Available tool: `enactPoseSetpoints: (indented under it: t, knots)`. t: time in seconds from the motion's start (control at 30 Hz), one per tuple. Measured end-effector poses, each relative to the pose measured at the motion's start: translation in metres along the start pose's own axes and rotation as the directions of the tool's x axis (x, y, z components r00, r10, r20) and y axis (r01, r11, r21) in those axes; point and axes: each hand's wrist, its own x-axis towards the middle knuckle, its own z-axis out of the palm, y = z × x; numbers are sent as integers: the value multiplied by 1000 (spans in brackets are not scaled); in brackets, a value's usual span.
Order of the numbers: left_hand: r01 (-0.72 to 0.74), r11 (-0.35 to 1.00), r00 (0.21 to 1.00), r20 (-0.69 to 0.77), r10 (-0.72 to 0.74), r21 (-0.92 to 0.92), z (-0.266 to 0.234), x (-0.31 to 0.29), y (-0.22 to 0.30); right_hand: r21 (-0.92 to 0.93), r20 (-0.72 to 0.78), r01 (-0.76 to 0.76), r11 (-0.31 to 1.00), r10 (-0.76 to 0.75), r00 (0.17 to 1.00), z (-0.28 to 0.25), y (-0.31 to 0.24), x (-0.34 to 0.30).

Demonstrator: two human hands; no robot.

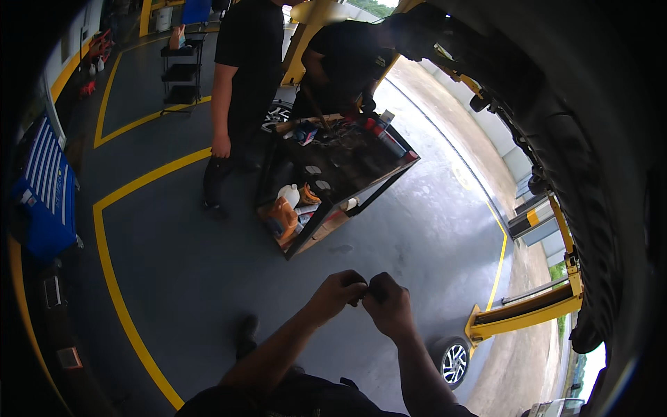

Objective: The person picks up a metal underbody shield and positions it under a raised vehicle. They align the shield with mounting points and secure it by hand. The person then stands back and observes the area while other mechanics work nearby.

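Both my hands are raised in front of me over the grey floor, their fingertips meeting. My left hand (338, 295) has its fingers curled and pinched together. Against it, my right hand (388, 303) is closed too, thumb and fingers pressed inward. Whatever lies between the fingertips is small and dark, and I cannot make out what it is. Ahead of the hands stands a dark tool cart (347, 160), apart from them. Tools and cans lie on its top, and an orange jug (282, 219) and a white bottle (289, 194) stand on its lower shelf.
Two people in dark clothes stand behind the cart, one (250, 76) at left, another (344, 66) leaning over it. A blue tool cabinet (50, 184) is at far left. A wheel (451, 362) lies by a yellow lift arm (528, 316) at right. A vehicle's underside (563, 139) hangs overhead.
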Motion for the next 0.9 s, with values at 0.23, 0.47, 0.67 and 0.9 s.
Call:
enactPoseSetpoints:
  t: [0.23,0.47,0.67,0.9]
  knots:
    - [25,992,1000,15,-23,-124,-5,-8,14,-51,-157,90,995,-97,983,23,-11,-2]
    - [-44,994,999,33,41,97,-7,-7,25,-104,-215,168,980,-187,959,17,-4,-1]
    - [-298,825,952,213,219,481,-15,-17,21,50,-13,-247,968,248,969,25,15,-7]
    - [-484,591,873,395,284,645,-28,-17,9,200,82,-404,893,396,915,47,35,-23]
